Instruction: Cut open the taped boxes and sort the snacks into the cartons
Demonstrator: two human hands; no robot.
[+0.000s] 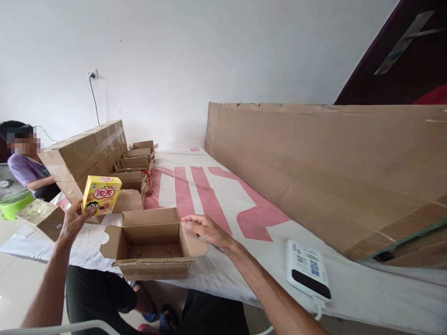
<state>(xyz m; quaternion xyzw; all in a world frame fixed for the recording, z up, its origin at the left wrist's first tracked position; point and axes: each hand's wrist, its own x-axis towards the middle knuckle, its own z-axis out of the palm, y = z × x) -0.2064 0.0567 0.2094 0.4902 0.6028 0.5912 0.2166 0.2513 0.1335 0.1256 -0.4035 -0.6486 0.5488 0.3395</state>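
Note:
My left hand [74, 219] grips a small yellow snack box [101, 194] with red lettering, held up just left of an open brown cardboard box [153, 244] that sits at the near edge of the table. My right hand [206, 229] rests on that box's right wall, fingers curled over the rim. The open box looks empty inside, its flaps spread out.
Several more open cartons [138, 160] and a large taped carton [87, 151] stand at the back left. A long cardboard sheet [331, 172] leans along the right. A white power bank [308, 270] lies on the white and pink cloth [209, 195]. Another person [28, 165] sits far left.

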